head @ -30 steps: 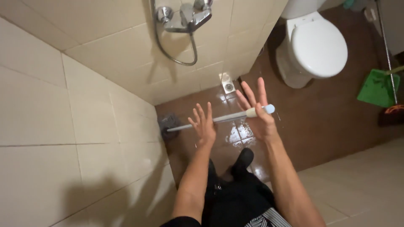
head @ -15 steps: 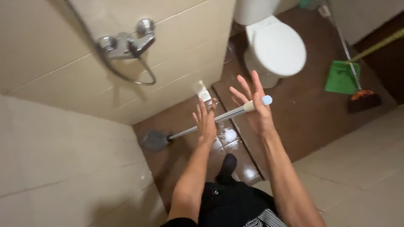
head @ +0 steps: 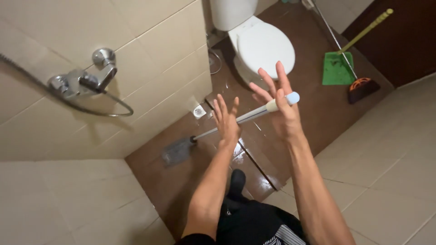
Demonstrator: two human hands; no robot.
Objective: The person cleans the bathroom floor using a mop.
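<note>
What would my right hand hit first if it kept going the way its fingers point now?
Probably the white toilet. The right hand, fingers spread and the brush handle across its palm, points up-frame at the closed lid. Depth is unclear; the hand is well above it, so it may meet nothing soon.

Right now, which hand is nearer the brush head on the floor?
Left. The left hand is on the handle's middle, closer to the grey brush head; the right hand is at the far capped end.
</note>
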